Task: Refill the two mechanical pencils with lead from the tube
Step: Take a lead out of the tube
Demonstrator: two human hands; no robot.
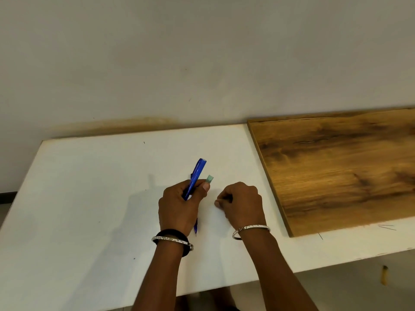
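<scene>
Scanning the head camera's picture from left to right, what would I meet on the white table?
First the left hand, gripping a blue plastic mechanical pencil → the right hand, fingers curled → a brown wood-grain board lying flat.

On the worktop (89, 198), the left grip (179, 205), with pencil (196, 173) and tube (209, 178), sits just left of the right grip (242, 203). A board (336, 167) lies farther right, against the wall (202, 63).
</scene>
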